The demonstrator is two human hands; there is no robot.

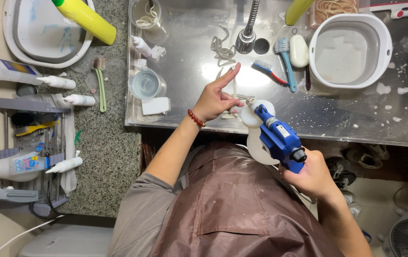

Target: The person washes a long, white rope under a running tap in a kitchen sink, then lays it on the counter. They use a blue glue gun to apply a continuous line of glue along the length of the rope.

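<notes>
While the left hand point(216, 99) pinches something small and pale, index finger stretched toward the faucet head point(246, 40), the blue spray gun point(278, 138) sits just right of it, nozzle end nearly meeting those fingers. Its long axis slants from the sink's near edge point(308, 129) down-right into the right hand point(312, 175), fingers wrapped around the grip. A white bottle point(256, 143) hangs beneath.

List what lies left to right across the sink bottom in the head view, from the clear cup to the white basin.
Clear measuring cup → faucet head → red-handled brush → teal brush → white oval soap piece → white basin.
</notes>
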